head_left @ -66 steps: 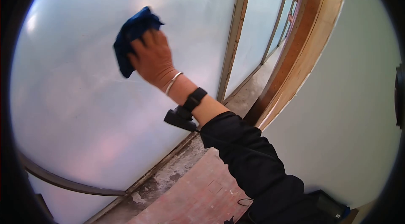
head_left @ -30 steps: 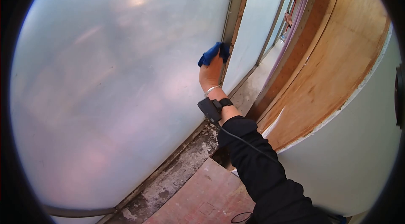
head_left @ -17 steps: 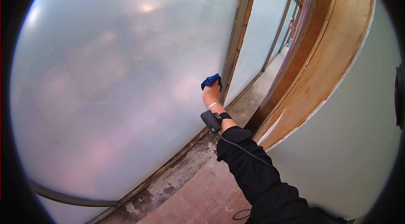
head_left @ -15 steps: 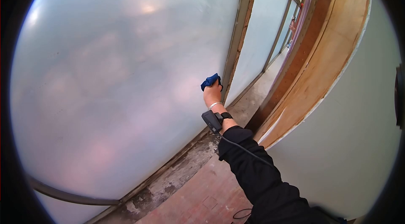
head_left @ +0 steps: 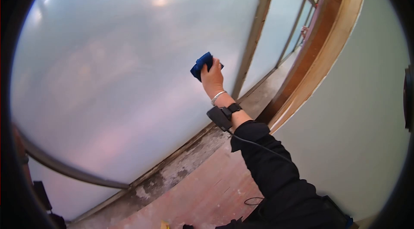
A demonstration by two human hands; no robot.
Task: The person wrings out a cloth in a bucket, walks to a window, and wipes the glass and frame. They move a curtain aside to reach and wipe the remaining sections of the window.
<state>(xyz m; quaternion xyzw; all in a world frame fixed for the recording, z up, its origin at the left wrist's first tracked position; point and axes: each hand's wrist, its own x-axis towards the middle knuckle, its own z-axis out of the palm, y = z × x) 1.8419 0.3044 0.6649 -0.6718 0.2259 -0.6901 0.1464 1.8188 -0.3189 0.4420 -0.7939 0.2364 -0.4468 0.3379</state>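
My right hand [head_left: 212, 78] is closed round a bunched dark blue cloth [head_left: 201, 66], which lies against the large frosted glass pane [head_left: 120, 99]. A silver bracelet and a black strapped device [head_left: 220, 118] with a cable sit on that wrist. At the dim far-left edge, what looks like my left hand [head_left: 21, 147] shows partly beside the pane's lower frame bar, above another black device [head_left: 42, 194]. Its fingers are too dark and cut off to make out.
A metal upright [head_left: 256, 34] borders the pane on the right, with more frosted panes beyond. A curved wooden edge [head_left: 332, 41] and pale panel [head_left: 366, 112] stand at the right. Below are a rough concrete ledge [head_left: 172, 168] and reddish floor [head_left: 207, 186].
My right hand has moved up and slightly left with the cloth. A dark device and part of what seems my left hand have come into view at the lower left.
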